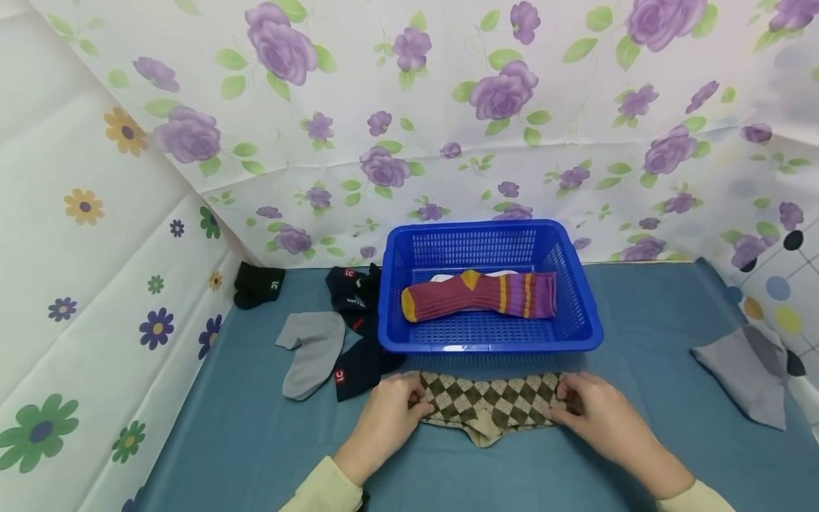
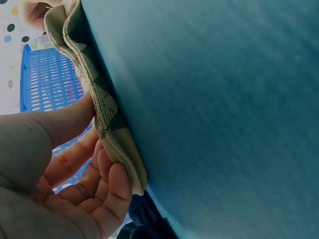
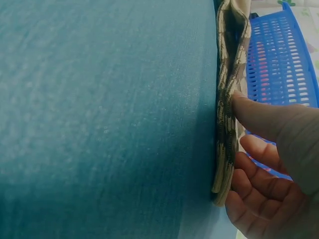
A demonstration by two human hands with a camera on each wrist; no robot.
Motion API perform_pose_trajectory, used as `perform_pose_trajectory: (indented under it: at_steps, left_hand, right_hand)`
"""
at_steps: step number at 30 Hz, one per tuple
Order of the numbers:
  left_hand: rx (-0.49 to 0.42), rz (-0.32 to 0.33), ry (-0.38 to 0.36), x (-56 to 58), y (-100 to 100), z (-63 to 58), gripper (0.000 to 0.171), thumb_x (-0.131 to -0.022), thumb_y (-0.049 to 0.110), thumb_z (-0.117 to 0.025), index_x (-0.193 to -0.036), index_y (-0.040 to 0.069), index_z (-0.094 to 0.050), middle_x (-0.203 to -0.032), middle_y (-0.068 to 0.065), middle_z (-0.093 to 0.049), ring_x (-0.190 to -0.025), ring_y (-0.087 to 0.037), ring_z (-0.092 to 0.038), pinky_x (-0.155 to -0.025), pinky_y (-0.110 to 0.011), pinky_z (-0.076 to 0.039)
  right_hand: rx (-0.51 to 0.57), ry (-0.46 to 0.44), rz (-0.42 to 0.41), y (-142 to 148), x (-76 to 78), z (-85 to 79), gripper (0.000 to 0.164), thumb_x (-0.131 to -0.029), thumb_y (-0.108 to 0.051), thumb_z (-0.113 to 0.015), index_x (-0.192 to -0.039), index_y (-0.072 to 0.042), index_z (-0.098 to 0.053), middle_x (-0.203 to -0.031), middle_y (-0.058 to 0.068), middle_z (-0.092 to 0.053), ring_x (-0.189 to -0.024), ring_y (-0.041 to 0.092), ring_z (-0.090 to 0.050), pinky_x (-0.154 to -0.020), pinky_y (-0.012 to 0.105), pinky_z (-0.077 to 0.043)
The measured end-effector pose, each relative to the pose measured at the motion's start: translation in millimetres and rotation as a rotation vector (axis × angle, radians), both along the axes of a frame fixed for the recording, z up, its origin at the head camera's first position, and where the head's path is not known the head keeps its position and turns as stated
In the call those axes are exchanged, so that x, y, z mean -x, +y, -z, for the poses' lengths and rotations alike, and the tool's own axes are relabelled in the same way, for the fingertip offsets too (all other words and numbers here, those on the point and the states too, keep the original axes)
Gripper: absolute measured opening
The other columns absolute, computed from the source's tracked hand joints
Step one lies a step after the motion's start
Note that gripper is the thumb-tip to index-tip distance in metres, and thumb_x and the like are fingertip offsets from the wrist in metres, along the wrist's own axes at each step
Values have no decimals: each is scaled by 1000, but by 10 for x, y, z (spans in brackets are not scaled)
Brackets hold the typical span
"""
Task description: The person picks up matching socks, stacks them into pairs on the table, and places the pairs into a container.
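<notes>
Argyle socks (image 1: pixel 493 402) in beige and dark brown lie stretched sideways in front of the basket, the plain beige heel pointing toward me. My left hand (image 1: pixel 392 412) pinches their left end between thumb and fingers. At the opposite end my right hand (image 1: pixel 591 409) grips them the same way. In the left wrist view, the thumb and curled fingers of the left hand (image 2: pixel 84 174) hold the layered edge of the socks (image 2: pixel 102 107). Two layers of the socks (image 3: pixel 229 114) show in the right wrist view, with the right hand (image 3: pixel 266 169) along their side.
Beyond the socks stands a blue plastic basket (image 1: pixel 493 347) holding maroon, yellow and purple socks (image 1: pixel 480 295) over something white. Left of it lie dark socks (image 1: pixel 358 363), a grey sock (image 1: pixel 313 355) and black socks (image 1: pixel 257 284). A grey cloth item (image 1: pixel 748 370) lies far right.
</notes>
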State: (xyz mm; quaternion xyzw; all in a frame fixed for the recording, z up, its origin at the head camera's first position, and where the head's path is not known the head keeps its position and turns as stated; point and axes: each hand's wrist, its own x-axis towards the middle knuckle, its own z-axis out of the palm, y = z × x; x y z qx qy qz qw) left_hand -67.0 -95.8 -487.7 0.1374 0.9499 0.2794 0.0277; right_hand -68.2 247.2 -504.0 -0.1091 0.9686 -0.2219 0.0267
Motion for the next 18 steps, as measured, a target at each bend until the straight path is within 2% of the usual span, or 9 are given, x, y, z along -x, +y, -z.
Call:
perform_pose_trajectory:
  at_steps: [5, 9, 11, 14, 18]
  left_hand:
    - [18, -20, -22, 18, -23, 16, 18, -74, 30, -79, -77, 21, -64, -66, 12, -53, -60, -2, -46, -53, -19, -38]
    - [-1, -46, -24, 32, -39, -7, 19, -74, 32, -78, -74, 22, -62, -65, 11, -52, -59, -3, -45, -54, -20, -37]
    - [-12, -87, -9, 43, -57, -36, 19, -76, 33, -77, -72, 23, -62, -65, 11, -52, -59, -3, -45, -54, -20, -37]
    - [-16, -182, 19, 62, -98, -84, 18, -78, 35, -75, -73, 22, -62, -66, 8, -53, -59, -4, -46, -53, -21, -39]
    - [25, -287, -5, 83, -151, -109, 25, -78, 37, -74, -81, 14, -64, -73, 0, -58, -62, -9, -50, -53, -24, -41]
  right_hand:
    - [25, 2, -4, 8, 7, 27, 30, -69, -45, -79, -78, -27, -56, -70, -10, -50, -61, 5, -41, -53, 21, -34]
    - [61, -20, -1, 35, 39, 2, 28, -70, -42, -79, -79, -24, -59, -70, -9, -52, -61, 5, -45, -53, 21, -37]
    - [66, -33, 17, 68, 61, -30, 28, -71, -41, -79, -81, -22, -60, -70, -8, -53, -61, 5, -46, -53, 21, -38]
    - [56, -38, 62, 128, 91, -77, 33, -70, -43, -79, -85, -19, -62, -71, -4, -54, -62, 9, -46, -55, 25, -39]
    - [26, -68, 107, 180, 118, -79, 57, -66, -54, -77, -99, -11, -59, -78, 2, -51, -70, 15, -44, -59, 31, -39]
